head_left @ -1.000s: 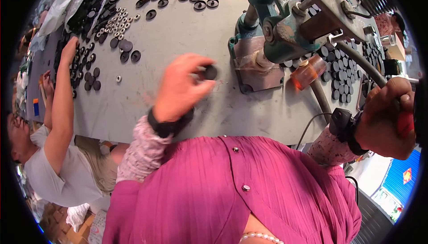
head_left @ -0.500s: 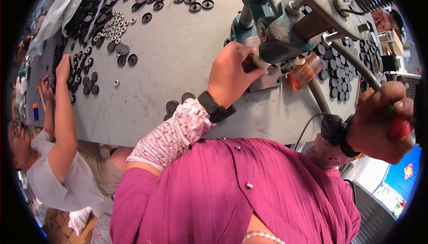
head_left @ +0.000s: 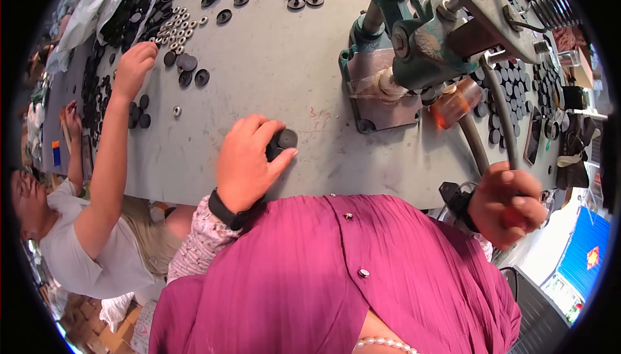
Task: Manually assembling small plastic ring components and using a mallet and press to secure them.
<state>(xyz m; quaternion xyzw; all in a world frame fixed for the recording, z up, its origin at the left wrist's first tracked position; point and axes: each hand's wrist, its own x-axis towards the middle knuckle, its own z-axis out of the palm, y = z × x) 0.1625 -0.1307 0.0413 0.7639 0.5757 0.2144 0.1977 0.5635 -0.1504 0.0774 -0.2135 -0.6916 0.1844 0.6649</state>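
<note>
My left hand (head_left: 249,157) is low over the table's near part, thumb and fingers curled round a black round cap (head_left: 287,138); other caps are partly hidden under the fingers. My right hand (head_left: 508,205) is closed on the red-ended lever (head_left: 506,118) of a green metal hand press (head_left: 427,43). Below the press head, a pale round piece (head_left: 389,84) stands over the plate (head_left: 388,112), with what looks like clear film around it.
A clear orange-brown container (head_left: 456,103) is beside the press, with many black discs (head_left: 514,82) behind. Black caps (head_left: 295,2) and silver rings (head_left: 178,31) lie at the far left. A co-worker's hand (head_left: 134,69) reaches over the table at left.
My left hand has left the press and come back toward me onto the black caps. My right hand and the lever have swung inward. The co-worker's hand has moved toward the silver rings.
</note>
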